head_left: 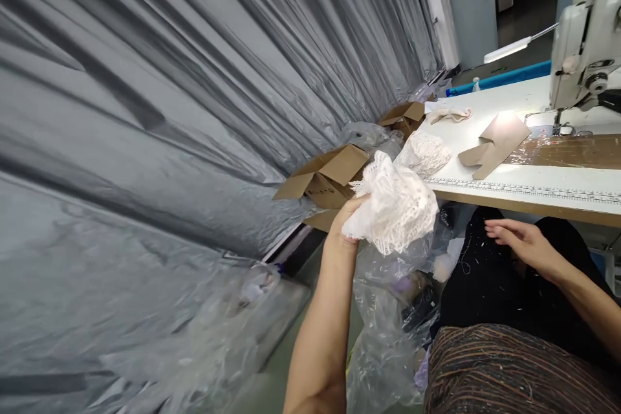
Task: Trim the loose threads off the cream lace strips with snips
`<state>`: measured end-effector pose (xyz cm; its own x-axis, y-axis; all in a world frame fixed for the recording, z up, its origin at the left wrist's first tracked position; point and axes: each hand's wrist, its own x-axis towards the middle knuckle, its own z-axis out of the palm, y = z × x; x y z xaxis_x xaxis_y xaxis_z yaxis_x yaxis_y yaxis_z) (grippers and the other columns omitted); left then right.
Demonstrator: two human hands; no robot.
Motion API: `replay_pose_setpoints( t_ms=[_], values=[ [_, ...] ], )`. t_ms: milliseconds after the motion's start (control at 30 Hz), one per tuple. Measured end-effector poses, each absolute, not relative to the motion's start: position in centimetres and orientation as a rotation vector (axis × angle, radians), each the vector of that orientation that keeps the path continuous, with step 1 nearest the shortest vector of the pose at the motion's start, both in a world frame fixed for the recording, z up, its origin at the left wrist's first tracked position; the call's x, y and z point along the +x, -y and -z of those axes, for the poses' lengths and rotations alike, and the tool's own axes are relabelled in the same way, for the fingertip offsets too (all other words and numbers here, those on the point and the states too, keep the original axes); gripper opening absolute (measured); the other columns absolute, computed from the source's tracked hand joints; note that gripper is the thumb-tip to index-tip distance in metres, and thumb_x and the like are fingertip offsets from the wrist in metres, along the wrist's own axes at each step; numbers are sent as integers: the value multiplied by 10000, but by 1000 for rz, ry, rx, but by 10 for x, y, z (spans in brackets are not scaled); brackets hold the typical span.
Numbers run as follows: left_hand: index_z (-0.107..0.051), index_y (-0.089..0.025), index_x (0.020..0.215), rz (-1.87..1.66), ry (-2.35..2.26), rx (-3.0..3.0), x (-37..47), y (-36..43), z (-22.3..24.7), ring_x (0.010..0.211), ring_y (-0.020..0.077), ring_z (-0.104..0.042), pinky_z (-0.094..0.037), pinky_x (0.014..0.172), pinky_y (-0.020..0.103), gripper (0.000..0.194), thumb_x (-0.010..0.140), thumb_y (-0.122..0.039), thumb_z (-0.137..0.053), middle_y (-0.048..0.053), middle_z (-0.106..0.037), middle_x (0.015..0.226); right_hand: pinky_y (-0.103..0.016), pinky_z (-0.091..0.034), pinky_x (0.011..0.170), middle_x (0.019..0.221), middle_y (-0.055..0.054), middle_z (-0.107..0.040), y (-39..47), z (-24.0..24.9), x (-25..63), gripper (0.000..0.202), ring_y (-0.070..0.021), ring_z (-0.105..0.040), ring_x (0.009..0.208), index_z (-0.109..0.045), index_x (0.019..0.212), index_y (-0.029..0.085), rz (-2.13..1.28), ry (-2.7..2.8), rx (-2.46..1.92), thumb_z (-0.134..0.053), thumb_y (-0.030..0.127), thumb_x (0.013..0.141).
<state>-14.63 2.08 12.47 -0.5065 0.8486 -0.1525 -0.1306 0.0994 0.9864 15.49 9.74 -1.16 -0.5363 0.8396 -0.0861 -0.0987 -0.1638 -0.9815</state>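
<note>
Bunched white lace fabric (400, 207) is held up in my left hand (348, 215), off the left end of the sewing table. The lace hides most of that hand's fingers. My right hand (521, 240) hovers over my right thigh, below the table's front edge, with its fingers stretched out and nothing in it. A second heap of white lace (425, 152) lies on the table corner just behind the held piece. On the tabletop to its right is a brown cardboard template (497, 142).
A sewing machine (577, 58) stands at the right of the white table (543, 181), which has a ruler strip along its front. Open cardboard boxes (334, 171) and clear plastic bags (383, 317) sit on the floor. Grey curtains (218, 77) hang at the left.
</note>
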Motion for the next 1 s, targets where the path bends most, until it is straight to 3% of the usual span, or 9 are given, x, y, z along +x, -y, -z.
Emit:
replay_pose_setpoints(
  t_ms=[100,200,300,400,533,633,733,900,1000],
  values=[
    [-706,-159,656,-1469,-1484,729,-126,-30,-121,946,345,-729,-578,887,363,112,554,-166,-751,64,-778,734,-500,-492,1008,1288,-143,-651,-104,-23,120,628,-319,-595,1208,-692,1190,190,-1799,1468,-637,-619,666,785],
    [-753,-125,804,-1404,-1423,723,-109,-33,-121,1028,361,-706,-546,951,378,279,532,-175,-795,104,-795,885,-506,-452,1035,1363,-153,-591,-103,-53,103,706,-321,-542,1267,-617,1288,180,-1793,1423,-573,-473,716,853],
    [-761,-91,911,-1375,-1445,705,-104,-33,-123,1020,356,-711,-542,956,393,381,541,-164,-813,139,-788,953,-480,-427,1043,1297,-114,-627,-94,-78,110,592,-295,-546,1230,-637,1225,205,-1405,1456,-623,-504,662,872],
    [-759,-82,897,-1415,-1448,652,-105,-35,-126,995,347,-721,-556,934,389,339,568,-148,-805,139,-789,924,-421,-474,942,1134,-81,-675,-83,-85,121,447,-246,-603,1068,-658,1112,215,-1179,1372,-590,-528,580,890],
    [-745,-68,893,-1513,-1344,598,-106,-42,-127,988,333,-724,-557,945,385,311,593,-129,-800,132,-788,890,-318,-474,679,989,-90,-689,-73,-57,117,403,-190,-613,792,-672,953,179,-1466,1189,-707,-620,550,804],
    [-735,-60,896,-1546,-1289,586,-102,-48,-126,942,320,-737,-566,928,386,311,594,-97,-798,131,-788,867,-295,-437,625,1037,-126,-699,-69,-38,109,507,-177,-616,732,-685,1022,154,-1839,1177,-601,-705,564,724],
    [-729,-62,901,-1575,-1264,567,-97,-52,-122,871,290,-750,-578,891,366,306,601,-76,-789,120,-789,847,-284,-414,623,1062,-140,-701,-65,-40,105,558,-177,-640,743,-675,1086,149,-2064,1273,-399,-729,572,726],
    [-730,-63,860,-1651,-1245,550,-90,-56,-114,843,274,-750,-586,831,332,250,620,-99,-791,109,-790,825,-282,-403,623,806,-78,-681,-62,-58,80,579,-178,-617,722,-667,979,145,-2117,1394,-348,-676,673,743],
    [-735,-71,847,-1678,-1242,514,-89,-57,-107,862,278,-748,-589,794,312,243,615,-106,-799,110,-792,836,-261,-340,543,594,19,-509,-62,-58,63,612,-113,-446,547,-633,784,155,-1991,1414,-400,-616,763,724]
  ],
)
